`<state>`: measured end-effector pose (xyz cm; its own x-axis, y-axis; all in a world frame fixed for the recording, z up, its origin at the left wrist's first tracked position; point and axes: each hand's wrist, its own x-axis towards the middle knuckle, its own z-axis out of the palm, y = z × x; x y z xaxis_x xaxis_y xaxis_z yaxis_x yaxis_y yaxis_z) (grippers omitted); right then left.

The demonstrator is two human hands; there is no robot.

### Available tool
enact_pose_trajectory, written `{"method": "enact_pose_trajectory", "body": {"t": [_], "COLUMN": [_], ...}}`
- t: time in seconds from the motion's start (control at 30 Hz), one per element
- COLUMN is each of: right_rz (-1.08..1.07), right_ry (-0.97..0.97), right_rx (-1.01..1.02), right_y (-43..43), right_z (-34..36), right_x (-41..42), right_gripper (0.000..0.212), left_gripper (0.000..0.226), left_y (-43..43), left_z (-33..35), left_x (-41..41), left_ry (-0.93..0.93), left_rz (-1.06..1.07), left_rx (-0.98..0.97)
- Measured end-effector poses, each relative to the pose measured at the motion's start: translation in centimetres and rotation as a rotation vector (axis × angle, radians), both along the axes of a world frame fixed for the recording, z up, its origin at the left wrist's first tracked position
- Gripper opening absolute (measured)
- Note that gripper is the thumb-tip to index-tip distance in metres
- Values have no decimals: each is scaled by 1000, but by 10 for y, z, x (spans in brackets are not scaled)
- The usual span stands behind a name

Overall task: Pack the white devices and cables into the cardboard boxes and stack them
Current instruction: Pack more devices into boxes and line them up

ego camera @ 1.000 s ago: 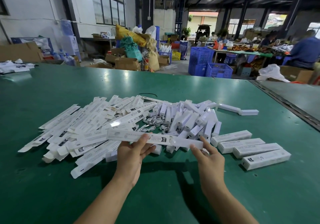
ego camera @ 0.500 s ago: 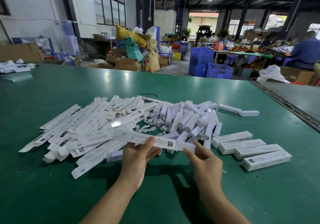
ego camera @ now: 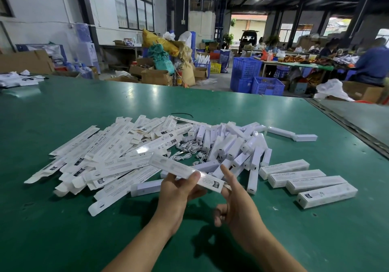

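held box [ego camera: 185, 172] print blurred, cables [ego camera: 187, 149] partly buried

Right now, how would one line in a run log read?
step: boxing | left hand: holds long white cardboard box | right hand: at its right end, forefinger straight | four closed white cardboard boxes: on green table

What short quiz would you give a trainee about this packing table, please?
1. How many finished boxes lie side by side at the right of the green table?
2. True or false: the left hand holds a long white carton above the table.
3. What lies between the flat cartons and the white devices? A: coiled cables. B: scissors. C: tape.
Key: 1. four; 2. true; 3. A.
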<state>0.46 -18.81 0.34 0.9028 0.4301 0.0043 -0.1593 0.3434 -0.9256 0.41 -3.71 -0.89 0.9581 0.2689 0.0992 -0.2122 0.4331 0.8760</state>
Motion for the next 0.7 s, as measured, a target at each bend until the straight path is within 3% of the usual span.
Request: {"method": "enact_pose_trajectory", "body": {"t": [0.13, 0.27, 0.33, 0.47, 0.53, 0.6, 0.7], "right_rz": [-19, -546, -610, -206, -29, 117, 261], "right_ry": [30, -243, -458, -821, -1017, -1072, -1083], "right_rx": [4, -446, -728, -1177, -1333, -1432, -1637], "right_y": [-1, 13, 21, 48, 65, 79, 98], "right_z": [6, 10, 17, 32, 33, 29, 18], "right_x": [4, 33, 61, 116, 139, 157, 172], "right_gripper": [53, 21, 15, 18, 25, 31, 21], "left_gripper": [46, 30, 22, 38, 33, 22, 23], "left_y": [1, 16, 25, 34, 37, 40, 43], "left_z": [1, 6, 5, 1, 1, -1, -2], "left_x": [3, 12, 18, 22, 22, 23, 27], "left_ry": [-7, -61, -59, -21, -45, -22, 9], "left_rz": [41, 324, 448, 614, 693, 726, 731], "left_rx": [-5, 9, 44, 150, 194, 191, 160]}}
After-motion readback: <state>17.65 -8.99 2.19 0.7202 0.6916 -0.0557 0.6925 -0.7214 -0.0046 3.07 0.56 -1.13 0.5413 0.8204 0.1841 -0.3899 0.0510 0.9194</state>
